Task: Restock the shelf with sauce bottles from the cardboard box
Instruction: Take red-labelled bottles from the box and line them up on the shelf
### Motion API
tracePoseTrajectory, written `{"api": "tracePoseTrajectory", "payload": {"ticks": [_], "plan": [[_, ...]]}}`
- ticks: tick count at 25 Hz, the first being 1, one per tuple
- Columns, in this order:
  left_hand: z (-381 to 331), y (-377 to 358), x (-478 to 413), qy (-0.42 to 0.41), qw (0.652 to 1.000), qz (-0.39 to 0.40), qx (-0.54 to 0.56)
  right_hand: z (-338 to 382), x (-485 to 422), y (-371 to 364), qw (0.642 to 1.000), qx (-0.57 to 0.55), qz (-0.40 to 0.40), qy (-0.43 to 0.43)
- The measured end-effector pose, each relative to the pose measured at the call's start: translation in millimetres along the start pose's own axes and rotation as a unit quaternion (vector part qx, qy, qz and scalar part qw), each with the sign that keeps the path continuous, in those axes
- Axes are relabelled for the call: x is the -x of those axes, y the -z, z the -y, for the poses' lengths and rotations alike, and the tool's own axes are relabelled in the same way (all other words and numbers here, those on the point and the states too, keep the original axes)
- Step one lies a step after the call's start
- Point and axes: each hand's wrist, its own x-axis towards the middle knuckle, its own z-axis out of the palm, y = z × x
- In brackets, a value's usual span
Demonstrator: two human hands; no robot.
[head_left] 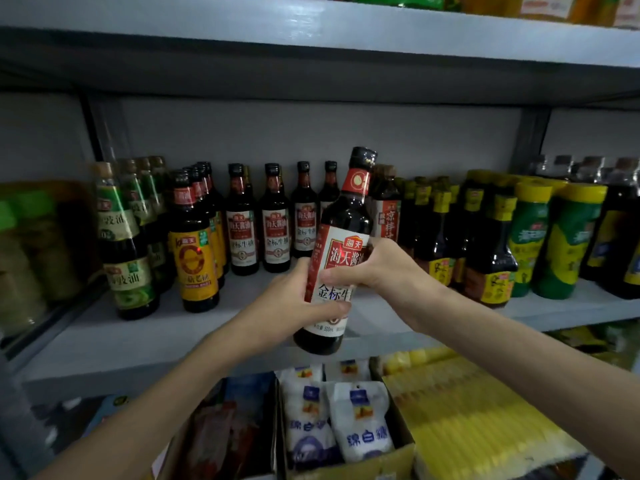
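Shelf [104, 344]: grey board, stocked along the back and both sides, bare at the front centre.
Standing row [275, 220]: four matching dark sauce bottles upright near the back wall, red-and-white labels facing out; open board in front of them and a gap to their right.
Neighbours: yellow-labelled bottle [195, 268] to the left, yellow-capped bottles [491, 251] to the right.
Held bottle [337, 258]: same label as the row, in the air over the shelf's front edge, not touching the board.
Axis: long axis nearly upright, cap up and tipped a little to the right and toward the back, base toward the viewer, label facing out.
Left hand [294, 303]: closed round the lower body, thumb across the label.
Right hand [377, 268]: closed round the middle from the right, thumb on the label.
Progress: judged partway; some bottles already in place, this one not yet set down.
Remaining: lowering it upright into the free space; cardboard box not in view, so count left unknown.
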Motion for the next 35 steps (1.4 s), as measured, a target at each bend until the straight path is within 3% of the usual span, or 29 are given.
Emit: {"api": "tracePoseTrajectory", "payload": {"ticks": [4,9,15,22,29,35], "plan": [[23,24,-33,0.033,0.989,0.013,-0.146,-16,-50,2,0.999,0.019,-0.038,0.016],[62,36,-75,0.155,0.921,0.108,-0.340,-51,-128,8,0.997,-0.006,-0.073,0.020],[89,39,-101,0.214,0.878,0.188,-0.384,-84,-195,3,0.998,0.010,-0.062,0.017],[101,40,-109,0.223,0.881,0.200,-0.366,-105,-229,7,0.995,0.037,-0.090,0.018],[96,41,-112,0.210,0.876,0.211,-0.379,-113,-230,11,0.997,0.039,-0.056,0.028],[92,39,-113,0.205,0.871,0.214,-0.391,-115,-218,9,0.990,0.136,-0.030,0.003]]}}
